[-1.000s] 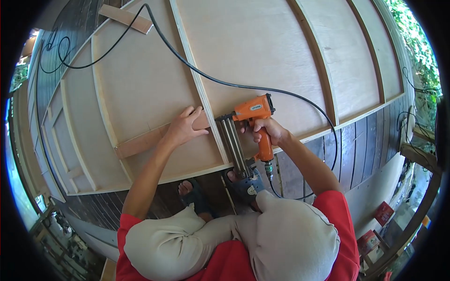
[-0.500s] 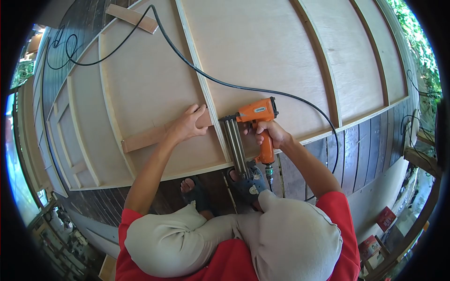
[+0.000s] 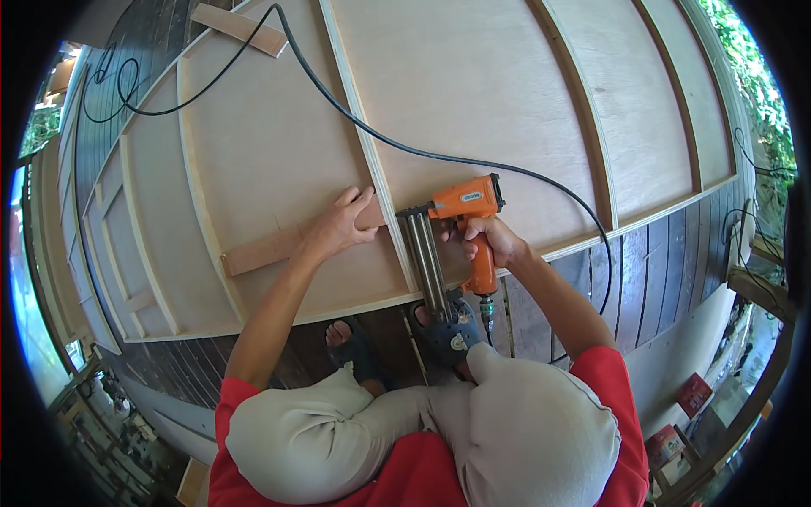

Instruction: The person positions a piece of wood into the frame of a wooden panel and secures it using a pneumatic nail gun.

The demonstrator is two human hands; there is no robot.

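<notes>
In the head view, my right hand (image 3: 493, 242) is wrapped round the grip of an orange nail gun (image 3: 466, 198) with a long silver magazine. The gun's nose points left and meets the right side of a pale wooden batten (image 3: 378, 193). My left hand (image 3: 343, 223) grips a flat strip of wood (image 3: 270, 247), fingers bent over its right end. That strip spans between two battens, with its right end against the one at the gun's nose. Parts of the strip are hidden under my left hand and wrist.
A large framed plywood panel (image 3: 473, 93) with several battens lies on dark floorboards (image 3: 625, 270). A black air hose (image 3: 422, 155) loops across it. Another short board (image 3: 241, 29) rests at the panel's far left edge. My sandalled feet are at the near edge.
Almost nothing differs. The view has shifted very slightly; both hands keep the same grip, and the nail gun's nose remains at the batten.
</notes>
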